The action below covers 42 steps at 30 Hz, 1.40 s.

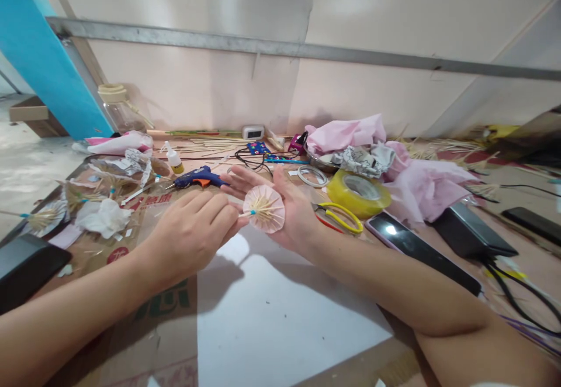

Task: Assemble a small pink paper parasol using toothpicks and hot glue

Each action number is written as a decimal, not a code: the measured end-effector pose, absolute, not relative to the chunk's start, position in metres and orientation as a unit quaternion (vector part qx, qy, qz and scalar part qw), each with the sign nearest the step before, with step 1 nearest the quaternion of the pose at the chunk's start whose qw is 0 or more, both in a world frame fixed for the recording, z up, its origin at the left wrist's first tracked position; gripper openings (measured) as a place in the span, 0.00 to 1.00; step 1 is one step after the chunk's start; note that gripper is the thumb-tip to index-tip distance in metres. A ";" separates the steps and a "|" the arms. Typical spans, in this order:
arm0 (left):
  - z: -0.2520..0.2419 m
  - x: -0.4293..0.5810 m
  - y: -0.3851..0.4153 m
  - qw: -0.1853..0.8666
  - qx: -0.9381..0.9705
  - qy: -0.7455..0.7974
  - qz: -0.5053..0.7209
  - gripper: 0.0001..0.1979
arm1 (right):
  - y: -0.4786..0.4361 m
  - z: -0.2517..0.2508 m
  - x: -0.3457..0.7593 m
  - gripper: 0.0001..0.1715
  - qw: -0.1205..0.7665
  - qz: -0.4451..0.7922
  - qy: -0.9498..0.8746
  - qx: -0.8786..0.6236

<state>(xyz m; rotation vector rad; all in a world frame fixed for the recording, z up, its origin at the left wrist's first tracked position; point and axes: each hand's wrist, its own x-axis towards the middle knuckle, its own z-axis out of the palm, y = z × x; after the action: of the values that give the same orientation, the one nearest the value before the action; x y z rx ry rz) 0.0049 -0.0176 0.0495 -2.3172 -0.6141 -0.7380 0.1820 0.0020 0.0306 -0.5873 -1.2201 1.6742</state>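
A small pale pink paper umbrella (272,214) is spread, its thin wooden ribs and a bit of blue at the hub facing me. My left hand (195,223) is closed in a pinch around its stick. Behind the canopy my right hand (298,214) lies open, palm up and fingers stretched, with the paper resting against the palm. Below both hands is a white sheet (280,328) on cardboard. A blue hot glue gun (199,178) lies just beyond my left hand. Yellow-handled pliers or scissors (344,216) lie beside my right wrist.
More small umbrellas (44,218) and crumpled tissue (104,217) are at left, near a small glue bottle (174,159). A yellow tape roll (359,193), a phone (421,249), pink paper (427,188) and a black power bank (471,232) crowd the right.
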 end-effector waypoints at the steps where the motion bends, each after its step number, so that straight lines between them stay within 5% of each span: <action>1: 0.049 0.006 -0.018 0.311 -0.879 -0.228 -0.279 0.16 | 0.001 0.029 0.181 0.38 0.476 0.687 -0.494 -0.240; 13: 0.038 0.009 -0.022 0.303 -0.893 -0.209 -0.259 0.13 | -0.009 0.025 0.178 0.27 0.489 0.732 -0.413 -0.231; 42: 0.041 0.008 -0.023 0.310 -0.897 -0.193 -0.250 0.11 | -0.010 0.026 0.179 0.29 0.487 0.716 -0.459 -0.200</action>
<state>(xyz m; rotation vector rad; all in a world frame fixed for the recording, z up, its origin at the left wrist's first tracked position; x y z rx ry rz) 0.0077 -0.0232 0.0409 -2.3679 -0.5095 -0.6596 0.1792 -0.0104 0.0263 -0.4859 -1.1159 1.7423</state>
